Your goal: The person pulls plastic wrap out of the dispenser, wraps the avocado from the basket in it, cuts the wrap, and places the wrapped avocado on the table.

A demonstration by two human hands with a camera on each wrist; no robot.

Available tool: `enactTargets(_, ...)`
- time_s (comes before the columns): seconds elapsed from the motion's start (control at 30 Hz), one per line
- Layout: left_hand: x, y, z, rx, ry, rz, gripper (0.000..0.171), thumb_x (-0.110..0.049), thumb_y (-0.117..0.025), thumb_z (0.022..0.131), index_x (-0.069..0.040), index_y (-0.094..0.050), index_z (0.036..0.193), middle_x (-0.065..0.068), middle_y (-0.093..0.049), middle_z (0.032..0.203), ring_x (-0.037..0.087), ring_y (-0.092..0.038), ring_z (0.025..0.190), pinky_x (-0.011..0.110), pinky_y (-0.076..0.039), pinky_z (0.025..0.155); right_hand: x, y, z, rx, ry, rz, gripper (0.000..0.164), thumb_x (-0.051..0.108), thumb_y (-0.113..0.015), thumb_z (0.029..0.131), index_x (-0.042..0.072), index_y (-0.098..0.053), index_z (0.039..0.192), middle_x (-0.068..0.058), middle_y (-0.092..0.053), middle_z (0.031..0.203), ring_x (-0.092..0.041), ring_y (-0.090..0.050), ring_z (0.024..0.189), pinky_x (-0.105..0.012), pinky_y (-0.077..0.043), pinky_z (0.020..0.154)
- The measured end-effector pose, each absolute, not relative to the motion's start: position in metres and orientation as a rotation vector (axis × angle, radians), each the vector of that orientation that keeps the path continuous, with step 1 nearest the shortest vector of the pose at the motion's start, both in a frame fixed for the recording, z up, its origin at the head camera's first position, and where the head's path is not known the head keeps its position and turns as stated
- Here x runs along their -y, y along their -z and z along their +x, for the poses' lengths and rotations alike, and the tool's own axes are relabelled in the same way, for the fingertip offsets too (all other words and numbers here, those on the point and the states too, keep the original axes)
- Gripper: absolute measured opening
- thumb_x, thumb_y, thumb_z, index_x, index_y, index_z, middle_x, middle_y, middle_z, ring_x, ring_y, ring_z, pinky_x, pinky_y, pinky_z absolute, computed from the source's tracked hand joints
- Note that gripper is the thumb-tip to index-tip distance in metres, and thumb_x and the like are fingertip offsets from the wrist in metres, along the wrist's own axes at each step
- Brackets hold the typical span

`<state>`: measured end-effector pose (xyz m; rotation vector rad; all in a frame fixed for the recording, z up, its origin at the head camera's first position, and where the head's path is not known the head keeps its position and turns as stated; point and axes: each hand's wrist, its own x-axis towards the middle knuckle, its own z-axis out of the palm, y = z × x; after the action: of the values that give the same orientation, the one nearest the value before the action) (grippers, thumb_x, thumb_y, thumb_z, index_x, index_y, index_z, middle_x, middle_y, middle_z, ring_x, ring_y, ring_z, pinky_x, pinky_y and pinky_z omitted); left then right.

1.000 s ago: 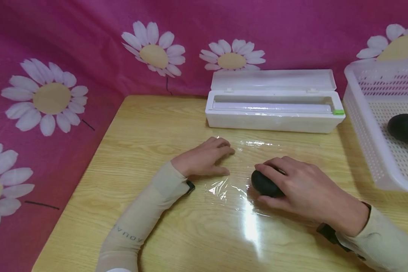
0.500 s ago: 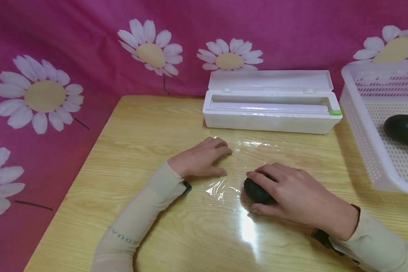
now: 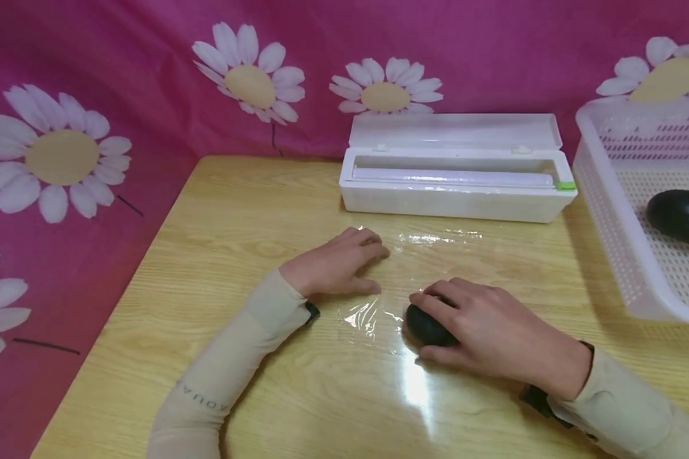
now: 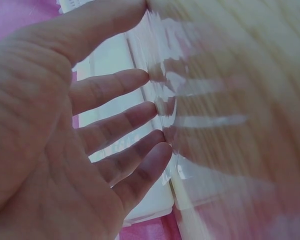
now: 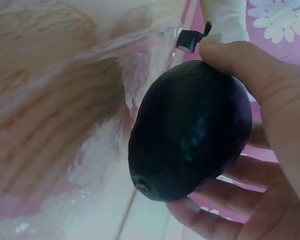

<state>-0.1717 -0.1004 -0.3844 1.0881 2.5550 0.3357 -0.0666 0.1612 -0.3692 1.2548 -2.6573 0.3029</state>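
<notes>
A dark avocado (image 3: 427,326) is gripped by my right hand (image 3: 482,325), low over a sheet of clear plastic wrap (image 3: 362,319) spread on the table. In the right wrist view the thumb and fingers curl round the avocado (image 5: 190,132), its stem end pointing down-left. My left hand (image 3: 339,261) rests at the left edge of the wrap, fingers spread and slightly bent. In the left wrist view its fingertips (image 4: 152,109) touch the shiny, wrinkled film, holding nothing between them.
Behind the hands stands a white wrap dispenser box (image 3: 448,201), lid raised, a roll (image 3: 453,176) inside and a green cutter slider at its right end. To the right is a white perforated basket (image 3: 622,255) containing another avocado (image 3: 682,218). A pink daisy-print cloth (image 3: 149,76) hangs behind.
My right hand has shifted left and slightly toward me with the avocado, bringing it lower over the wrap's middle. The left hand has stayed at the film's edge; the whole view has drifted slightly.
</notes>
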Motion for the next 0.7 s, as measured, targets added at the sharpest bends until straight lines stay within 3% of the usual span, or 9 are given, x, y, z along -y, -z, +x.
enactTargets(0.37, 0.1008, 0.3796, -0.1710, -2.559, -0.338, 1.084, 0.062, -0.038, -0.073, 0.097, -0.010, -0.054, 0.148, 0.009, -0.051, 0.148, 0.026, -0.046, 0.137, 0.039, -0.040, 0.120, -0.1592, 0.3728, -0.0689, 2.671, -0.265, 1.281, 0.069, 0.056, -0.082, 0.081, 0.012, -0.066, 0.133, -0.006, -0.071, 0.118, -0.023, -0.071, 0.106, -0.042, -0.063, 0.078)
enactTargets(0.7, 0.0986, 0.3797, -0.1694, -2.582, -0.253, 1.151, 0.060, -0.040, -0.070, 0.098, -0.009, -0.055, 0.147, 0.010, -0.051, 0.152, 0.028, -0.043, 0.143, 0.040, -0.035, 0.125, -0.1612, 0.3763, -0.0713, 2.818, -0.286, 1.231, 0.079, 0.063, -0.074, 0.087, 0.011, -0.059, 0.144, -0.005, -0.068, 0.125, -0.021, -0.069, 0.111, -0.043, -0.063, 0.080)
